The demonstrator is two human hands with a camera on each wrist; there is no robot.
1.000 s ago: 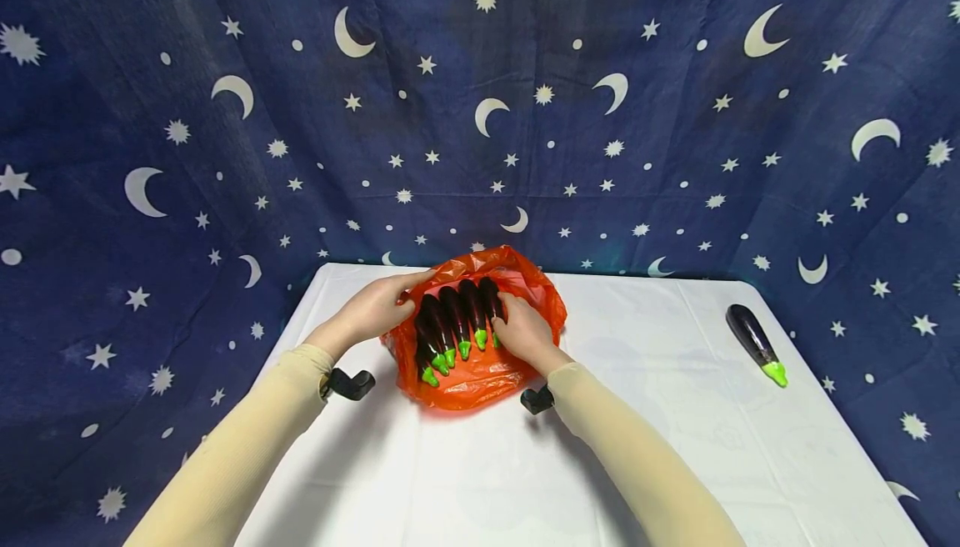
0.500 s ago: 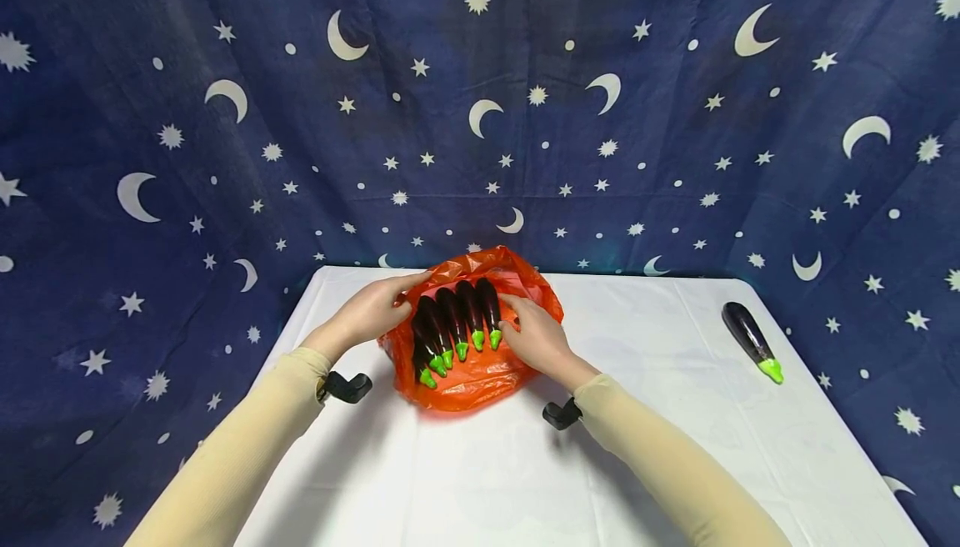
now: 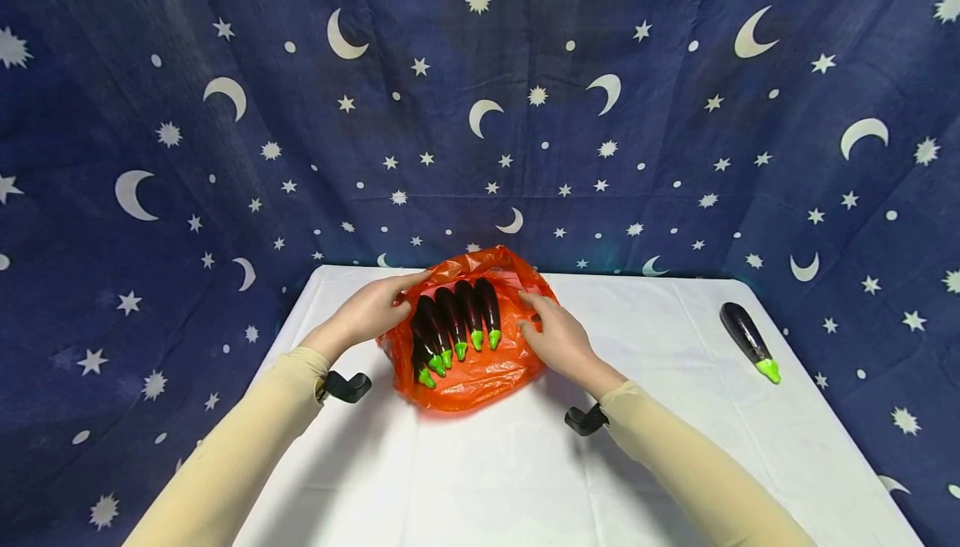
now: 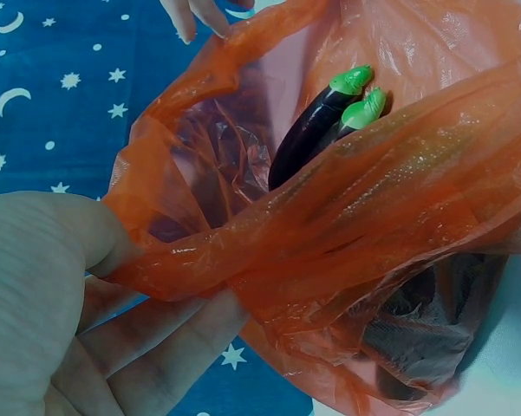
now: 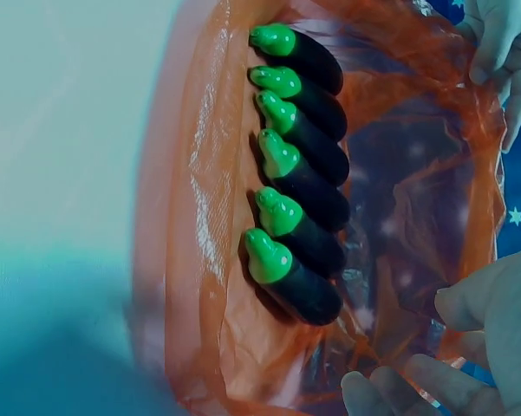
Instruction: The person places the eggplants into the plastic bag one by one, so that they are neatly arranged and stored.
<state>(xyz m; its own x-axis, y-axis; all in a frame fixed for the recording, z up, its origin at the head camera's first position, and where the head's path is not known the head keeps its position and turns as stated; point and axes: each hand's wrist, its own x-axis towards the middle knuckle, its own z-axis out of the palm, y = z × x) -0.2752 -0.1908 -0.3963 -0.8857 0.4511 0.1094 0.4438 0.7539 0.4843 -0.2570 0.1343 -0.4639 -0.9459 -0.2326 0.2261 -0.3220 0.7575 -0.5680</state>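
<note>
Here, in the head view, an orange plastic bag [image 3: 468,368] lies on the white table [image 3: 675,464] near its far edge, mouth turned up and away from the person. Inside the bag a row of dark purple eggplants [image 3: 456,326] lies side by side, long axes running roughly from the far rim towards the person, bright green stem caps at the near ends; the ones on the bag's left side sit lower and slant a little. The left hand [image 3: 372,309] pinches the bag's left rim, thumb and fingers curled on the film. The right hand [image 3: 557,337] lies on the bag's right side with fingers fairly straight, touching the plastic and gripping nothing. A lone eggplant [image 3: 746,340] lies well to the right of the bag, near the table's right edge, green cap towards the person. A star-and-moon backdrop [image 3: 225,113] hangs behind the bag.

The left wrist view shows the left hand [image 4: 61,295] with thumb and fingers closed on a fold of the bag's rim [image 4: 269,243]. Two green caps with a glossy dark body [image 4: 316,126] show through the mouth; the film is thin, crinkled, translucent.

The right wrist view looks into the bag [image 5: 199,217]: six eggplants [image 5: 299,173] lie parallel and touching, caps all on one side, bodies shiny near-black. The right hand's fingertips [image 5: 390,390] rest at the bag's edge, loosely bent, clasping nothing.
</note>
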